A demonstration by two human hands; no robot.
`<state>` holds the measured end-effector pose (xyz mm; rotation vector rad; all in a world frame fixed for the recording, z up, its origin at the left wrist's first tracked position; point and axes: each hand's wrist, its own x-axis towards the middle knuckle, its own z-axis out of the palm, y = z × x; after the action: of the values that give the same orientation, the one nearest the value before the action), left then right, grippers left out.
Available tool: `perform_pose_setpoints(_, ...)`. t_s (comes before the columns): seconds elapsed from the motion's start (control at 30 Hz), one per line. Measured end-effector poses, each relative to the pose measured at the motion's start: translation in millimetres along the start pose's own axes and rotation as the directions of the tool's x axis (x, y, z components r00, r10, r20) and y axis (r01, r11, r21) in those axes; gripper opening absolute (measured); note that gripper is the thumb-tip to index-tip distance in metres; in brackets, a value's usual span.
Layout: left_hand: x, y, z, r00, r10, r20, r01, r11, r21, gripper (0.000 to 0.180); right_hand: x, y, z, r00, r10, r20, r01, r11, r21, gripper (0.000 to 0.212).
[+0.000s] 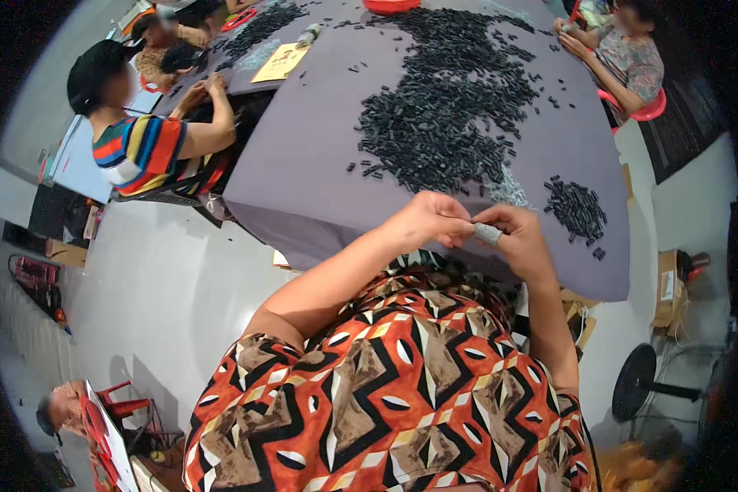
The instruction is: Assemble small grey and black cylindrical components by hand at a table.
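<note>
My left hand (436,220) and my right hand (520,238) meet just past the near edge of the table, fingertips almost touching. Thumb and fingers of the left are pinched together; whatever lies between them is too small to name. A grey band or wrap (488,234) shows at the right hand's fingers, which are curled closed; whether it is worn or held I cannot tell. Beyond my hands spreads a large heap of small black cylindrical pieces (443,123). A smaller pile of the same pieces (576,208) lies to the right, with small pale clear pieces (510,190) between.
A grey cloth covers the table (303,148). A yellow printed card (280,62) and a red basin (391,6) lie farther back. People sit at the left (152,139) and far right (627,57). A black fan (635,382) stands at lower right.
</note>
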<state>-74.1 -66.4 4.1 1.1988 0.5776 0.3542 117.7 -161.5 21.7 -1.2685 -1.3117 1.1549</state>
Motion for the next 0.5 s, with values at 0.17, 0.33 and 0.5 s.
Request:
perform_pose_setpoints(0.17,-3.6,-7.6,-4.8,1.000,0.013,0.005,-0.013,1.000,0.021,0.010,-1.9,-1.6,7.6,1.000,0.016,0.024,-0.017,0.998,0.063,0.013)
perform_pose_setpoints(0.33,-8.1,-6.9,4.3,1.000,0.020,-0.013,-0.019,0.992,0.127,0.008,-7.3,2.2,12.1,1.000,-0.018,-0.003,0.018,0.999,0.029,0.013)
perform_pose_setpoints(0.5,-13.0,-11.8,1.1,0.999,0.039,-0.002,-0.039,0.989,0.142,0.009,-9.9,11.2,11.4,0.997,0.022,0.071,-0.024,0.999,0.027,0.020)
